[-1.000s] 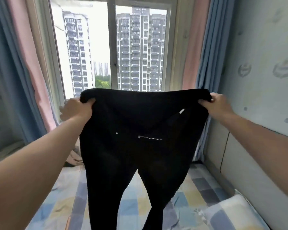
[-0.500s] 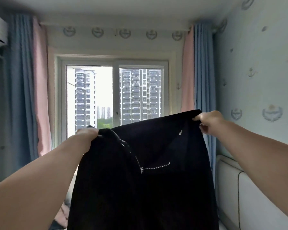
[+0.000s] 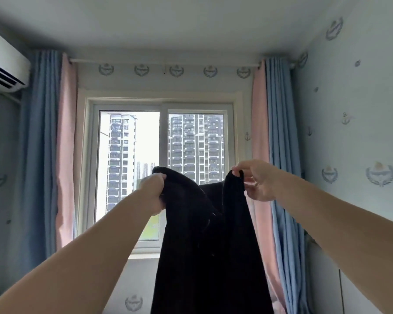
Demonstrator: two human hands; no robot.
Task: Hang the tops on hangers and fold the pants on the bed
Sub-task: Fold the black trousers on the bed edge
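A pair of black pants (image 3: 209,250) hangs in the air in front of the window, folded lengthwise so its two waist corners stand close together. My left hand (image 3: 153,192) grips the left waist corner in a closed fist. My right hand (image 3: 255,180) pinches the right waist corner between thumb and fingers. The legs drop out of the frame at the bottom. The bed and the hangers are out of view.
A window (image 3: 161,168) faces me, with pink and blue curtains on the left (image 3: 52,150) and on the right (image 3: 272,137). An air conditioner (image 3: 2,64) hangs at the upper left. A patterned wall (image 3: 354,132) runs along the right.
My view has tilted up from the bed to the ceiling. My hands have come closer together, so the spread waistband is folded in half and the pants hang narrower.
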